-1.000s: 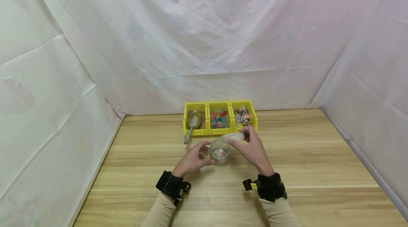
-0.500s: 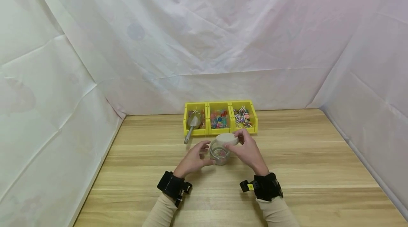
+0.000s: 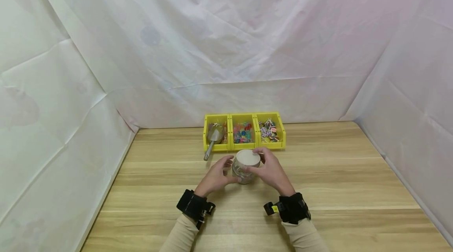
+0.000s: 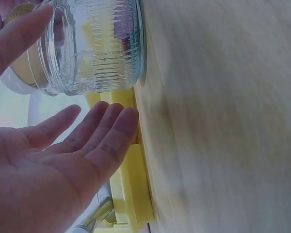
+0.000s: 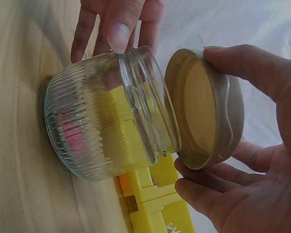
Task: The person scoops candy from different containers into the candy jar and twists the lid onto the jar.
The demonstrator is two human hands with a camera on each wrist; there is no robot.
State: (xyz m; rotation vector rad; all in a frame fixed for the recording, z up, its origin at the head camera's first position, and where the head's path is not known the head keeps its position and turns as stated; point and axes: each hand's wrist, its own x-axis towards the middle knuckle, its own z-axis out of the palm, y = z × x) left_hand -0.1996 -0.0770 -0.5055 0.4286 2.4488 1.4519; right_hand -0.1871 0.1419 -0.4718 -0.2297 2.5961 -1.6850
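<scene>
A clear ribbed glass jar [image 3: 243,178] stands on the table in front of the yellow bins, with something pink [image 5: 75,138] near its bottom. My right hand [image 3: 271,171] holds a pale round lid [image 3: 248,157] by its edge, thumb on one side and fingers on the other. In the right wrist view the lid [image 5: 208,109] is tilted at the jar's mouth, one edge at the rim and the other raised. My left hand [image 3: 215,176] is spread beside the jar, thumb close to the neck; the left wrist view shows its fingers [image 4: 114,133] apart from the glass.
Behind the jar is a row of three yellow bins [image 3: 244,148] holding wrapped candies [image 3: 243,133] and lollipops [image 3: 269,131]. A metal scoop [image 3: 214,136] lies in the left bin, its handle sticking out over the front. White cloth [image 3: 226,59] hangs behind and at the sides.
My right hand has brought the lid left and down, from beside the jar to over its mouth, turning it flatter. The left hand has barely moved.
</scene>
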